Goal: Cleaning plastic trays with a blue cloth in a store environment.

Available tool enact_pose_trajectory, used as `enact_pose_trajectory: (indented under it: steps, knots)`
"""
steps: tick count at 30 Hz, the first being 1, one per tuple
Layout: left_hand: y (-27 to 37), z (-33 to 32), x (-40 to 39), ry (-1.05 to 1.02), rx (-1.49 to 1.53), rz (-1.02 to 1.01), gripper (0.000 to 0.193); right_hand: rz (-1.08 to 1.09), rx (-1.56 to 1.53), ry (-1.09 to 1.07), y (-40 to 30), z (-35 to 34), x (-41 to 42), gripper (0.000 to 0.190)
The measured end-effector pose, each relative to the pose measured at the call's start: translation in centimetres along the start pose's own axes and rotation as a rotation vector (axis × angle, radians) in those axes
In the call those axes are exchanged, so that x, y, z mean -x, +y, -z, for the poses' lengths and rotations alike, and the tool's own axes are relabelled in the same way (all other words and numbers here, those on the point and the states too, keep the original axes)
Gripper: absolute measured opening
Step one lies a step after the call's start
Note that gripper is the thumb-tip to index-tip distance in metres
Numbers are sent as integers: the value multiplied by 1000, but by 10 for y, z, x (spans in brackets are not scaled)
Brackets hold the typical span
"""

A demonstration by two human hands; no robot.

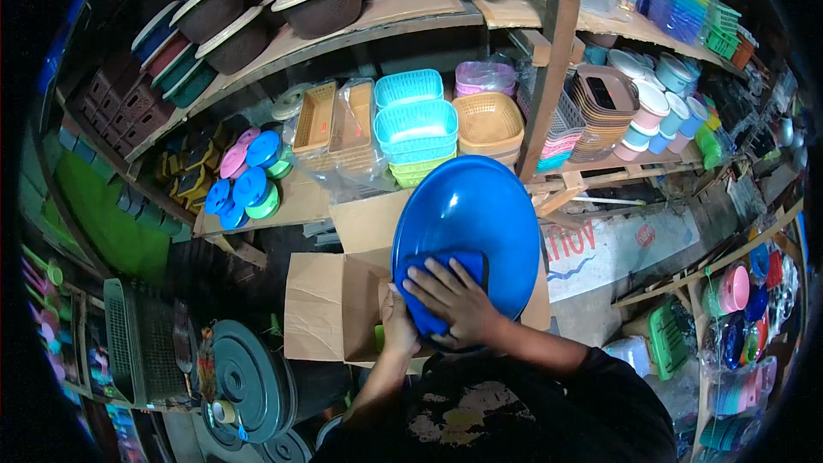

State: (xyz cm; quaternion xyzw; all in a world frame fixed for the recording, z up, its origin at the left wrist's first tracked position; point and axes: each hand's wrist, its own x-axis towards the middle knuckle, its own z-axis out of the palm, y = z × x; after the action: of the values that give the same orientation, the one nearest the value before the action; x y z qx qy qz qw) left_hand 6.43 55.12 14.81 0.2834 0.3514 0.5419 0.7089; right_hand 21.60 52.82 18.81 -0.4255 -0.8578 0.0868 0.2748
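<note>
A large blue plastic basin [476, 206] is held tilted up before me, over an open cardboard box [315, 308]. My left hand [400, 325] grips the basin's lower left rim. With fingers spread, my right hand [453, 302] presses a folded blue cloth [421, 270] with a dark edge against the lower part of the basin's surface. Inside the box, a small green thing [379, 337] shows beside my left wrist; the rest of the box's contents is hidden behind the basin and my arms.
Ahead, a wooden shelf [299, 196] bears plastic baskets [416, 132], lidded tubs and a wooden post [551, 77]. At the lower left, a grey bin lid [241, 379] carries a tape roll [224, 411] and scissors [242, 431]. Racks of plasticware stand right.
</note>
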Motion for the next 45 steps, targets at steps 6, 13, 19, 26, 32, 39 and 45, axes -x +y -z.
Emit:
enact_pose_trajectory:
  steps: [6, 13, 19, 26, 32, 39, 45]
  knots:
    - [13, -6, -4, 100, -89, -75, 49, -119, -6, -110, -3, -46, 63, 103]
    - [24, 12, -7, 144, 62, -62, 55, -481, -51, 266, 54, -58, 104, 84]
    - [16, 21, 0, 105, -20, 47, 69, -583, -309, 725, 109, -29, 86, 67]
    - [-11, 11, 11, 2, -169, 18, 44, -485, -239, 737, 153, 19, 28, 60]
    - [-18, 14, 12, 31, -163, 30, 43, -280, -39, 305, 71, 21, -22, 74]
    - [-21, 36, 0, 21, -67, -20, 49, 88, -12, -55, 6, -13, -6, 90]
    - [-7, 29, -1, 35, -126, 14, 59, -262, 39, 111, 47, 4, -10, 85]
